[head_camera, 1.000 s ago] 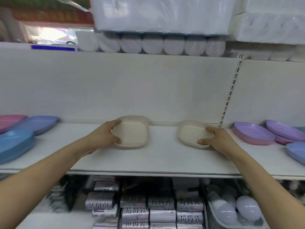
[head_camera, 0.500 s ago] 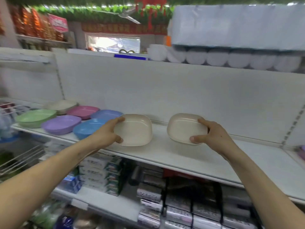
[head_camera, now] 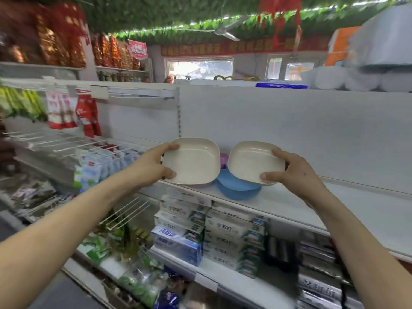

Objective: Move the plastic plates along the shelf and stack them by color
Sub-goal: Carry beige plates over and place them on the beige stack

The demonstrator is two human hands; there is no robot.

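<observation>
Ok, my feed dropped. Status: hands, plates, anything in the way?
Left hand grips left cream plate, right hand grips right cream plate. Both side by side, not yet stacked. On shelf behind them: blue plate, pink plate.

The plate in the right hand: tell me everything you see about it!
The right plate is cream, squarish with rounded corners and a raised rim, like smooth plastic. It is empty, tilted with its inside toward the camera. The right hand grips its right edge, thumb on the near rim, fingers on the far rim. It hangs above the shelf, partly covering a blue plate; touching or not, I cannot tell.
</observation>
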